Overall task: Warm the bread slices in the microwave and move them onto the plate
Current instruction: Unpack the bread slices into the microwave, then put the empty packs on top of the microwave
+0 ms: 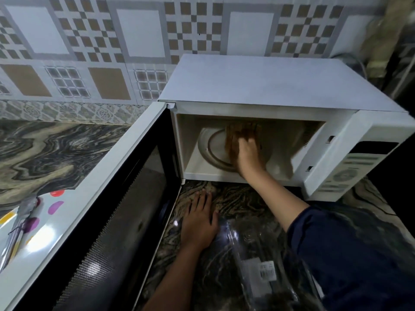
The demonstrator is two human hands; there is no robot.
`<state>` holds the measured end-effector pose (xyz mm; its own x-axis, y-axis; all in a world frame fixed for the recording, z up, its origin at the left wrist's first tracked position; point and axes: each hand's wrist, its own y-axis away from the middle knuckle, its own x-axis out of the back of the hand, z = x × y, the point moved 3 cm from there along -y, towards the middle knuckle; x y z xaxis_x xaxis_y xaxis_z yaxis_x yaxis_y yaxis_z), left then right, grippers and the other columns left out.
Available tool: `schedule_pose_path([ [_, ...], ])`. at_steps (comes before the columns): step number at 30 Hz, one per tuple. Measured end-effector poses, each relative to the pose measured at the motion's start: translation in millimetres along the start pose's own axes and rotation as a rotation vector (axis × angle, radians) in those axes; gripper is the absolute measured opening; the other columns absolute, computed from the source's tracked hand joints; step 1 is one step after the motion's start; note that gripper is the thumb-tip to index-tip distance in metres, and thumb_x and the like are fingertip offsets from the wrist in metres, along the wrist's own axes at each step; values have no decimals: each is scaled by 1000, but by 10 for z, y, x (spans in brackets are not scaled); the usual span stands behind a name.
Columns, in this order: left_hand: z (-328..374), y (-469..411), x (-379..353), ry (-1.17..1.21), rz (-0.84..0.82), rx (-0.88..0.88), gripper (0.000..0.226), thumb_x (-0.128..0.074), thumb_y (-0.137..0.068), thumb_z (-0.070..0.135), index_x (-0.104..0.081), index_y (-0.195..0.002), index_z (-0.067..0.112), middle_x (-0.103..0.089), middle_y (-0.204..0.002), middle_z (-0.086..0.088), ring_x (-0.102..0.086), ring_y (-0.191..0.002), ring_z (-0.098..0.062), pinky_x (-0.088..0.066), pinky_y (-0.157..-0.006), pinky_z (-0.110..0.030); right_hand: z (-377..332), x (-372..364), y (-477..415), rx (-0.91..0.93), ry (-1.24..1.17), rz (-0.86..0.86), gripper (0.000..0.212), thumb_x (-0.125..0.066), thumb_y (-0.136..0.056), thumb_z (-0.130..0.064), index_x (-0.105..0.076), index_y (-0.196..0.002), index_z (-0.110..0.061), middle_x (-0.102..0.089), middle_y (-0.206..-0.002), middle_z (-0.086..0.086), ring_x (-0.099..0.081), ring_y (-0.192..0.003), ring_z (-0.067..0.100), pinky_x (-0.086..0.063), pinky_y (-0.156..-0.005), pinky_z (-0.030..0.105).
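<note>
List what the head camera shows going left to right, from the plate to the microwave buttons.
Spotted plate → open microwave door → left hand flat on the counter → right hand on the bread inside the microwave → microwave control panel.

Glossy white microwave (269, 81); polished marbled stone counter (45, 149); clear crinkled plastic bag (258, 254); glazed tiles (139, 32).

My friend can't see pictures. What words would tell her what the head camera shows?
A person's right hand reaches into an open white microwave and holds brown bread slices over its glass turntable. The left hand lies flat on the marbled counter in front, beside a clear plastic bag.
</note>
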<state>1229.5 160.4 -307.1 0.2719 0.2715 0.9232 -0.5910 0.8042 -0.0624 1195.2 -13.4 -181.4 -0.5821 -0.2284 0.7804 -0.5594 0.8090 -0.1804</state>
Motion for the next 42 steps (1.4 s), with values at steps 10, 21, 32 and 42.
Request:
schedule_pose_path([
  [10, 225, 645, 22, 40, -19, 79, 52, -20, -100, 38, -23, -148, 18, -17, -157, 1, -12, -146, -13, -8, -116, -25, 499, 394, 1711, -10, -381, 26, 37, -53, -93, -23, -49, -128, -11, -50, -131, 6, -46, -124, 19, -39, -106, 40],
  [21, 832, 1567, 252, 1023, -36, 302, 13, -49, -96, 26, -61, -97, 21, -64, -93, 11, -60, -86, 2, -43, -71, -4, 943, 374, 2801, -337, -438, -151, 52, -53, -94, -25, -35, -141, -16, -41, -145, 3, -40, -132, 19, -34, -108, 34],
  [32, 826, 1876, 6, 1204, -101, 642, 6, -53, -90, -1, -59, -91, -1, -61, -85, -14, -60, -78, -20, -55, -62, -16, 1196, 235, 3017, -647, -741, -305, 6, -54, -92, -7, -58, -92, -4, -63, -76, 5, -61, -66, 13, -49, -58, 17],
  [42, 804, 1960, 6, 1423, -91, 788, 8, -58, -83, -9, -60, -79, -3, -64, -81, -17, -64, -78, -24, -58, -67, -21, 1258, 213, 3017, -675, -802, -302, 10, -57, -89, -4, -59, -79, -7, -65, -77, 10, -63, -66, 14, -52, -60, 19],
])
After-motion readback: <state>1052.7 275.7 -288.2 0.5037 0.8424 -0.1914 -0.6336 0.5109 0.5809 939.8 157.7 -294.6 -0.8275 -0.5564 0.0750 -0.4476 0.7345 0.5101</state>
